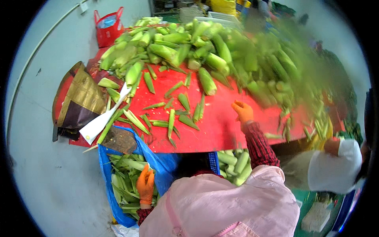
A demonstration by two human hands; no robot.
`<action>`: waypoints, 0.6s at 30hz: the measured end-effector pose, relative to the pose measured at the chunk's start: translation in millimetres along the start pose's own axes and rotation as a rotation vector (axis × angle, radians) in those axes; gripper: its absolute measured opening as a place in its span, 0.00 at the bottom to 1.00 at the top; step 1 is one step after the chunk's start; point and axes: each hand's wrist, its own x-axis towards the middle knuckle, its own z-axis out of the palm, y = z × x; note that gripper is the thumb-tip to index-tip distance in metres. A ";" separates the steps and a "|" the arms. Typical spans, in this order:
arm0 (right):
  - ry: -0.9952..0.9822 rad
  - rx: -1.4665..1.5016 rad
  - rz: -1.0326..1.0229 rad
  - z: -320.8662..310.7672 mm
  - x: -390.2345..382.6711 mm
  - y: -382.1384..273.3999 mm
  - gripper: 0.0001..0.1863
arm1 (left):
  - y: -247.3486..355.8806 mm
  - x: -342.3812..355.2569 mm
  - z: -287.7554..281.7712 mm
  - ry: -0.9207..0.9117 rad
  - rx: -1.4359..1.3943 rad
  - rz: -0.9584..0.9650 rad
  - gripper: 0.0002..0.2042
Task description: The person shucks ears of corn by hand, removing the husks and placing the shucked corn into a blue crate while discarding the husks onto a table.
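My left hand [145, 186], in an orange glove, is over a blue plastic bag [160, 173] filled with green corn husks [125, 183]. Its fingers point up and look slightly apart, close to a pale husk piece. Above the red tabletop [221, 126], my right hand [243, 112], gloved in orange too, has its fingers curled together; whatever may be in them is hidden. A single corn cob in its husk [207, 81] lies ahead and left of that hand. Loose husk leaves [183, 101] are scattered between the hands and a large heap of unpeeled corn [177, 47].
Peeled pale-green cobs [237, 164] sit beside a blue crate [213, 162] under the table's front edge. At left are a white strip [104, 122], a brown-and-gold bag [81, 100] and a red tote [108, 29]. A co-worker's white sleeve [335, 168] is at right.
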 end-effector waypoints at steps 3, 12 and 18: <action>-0.091 -0.262 -0.061 45.8 71.3 -13.0 0.34 | 0.1 -10.1 -0.6 0.102 0.016 -0.025 0.23; -0.351 -0.537 0.127 117.3 162.1 -21.1 0.36 | 3.8 -20.5 4.5 0.333 0.051 -0.109 0.20; -0.646 0.494 0.280 144.3 72.8 -23.2 0.23 | 40.9 4.6 14.0 0.354 -0.441 -0.119 0.20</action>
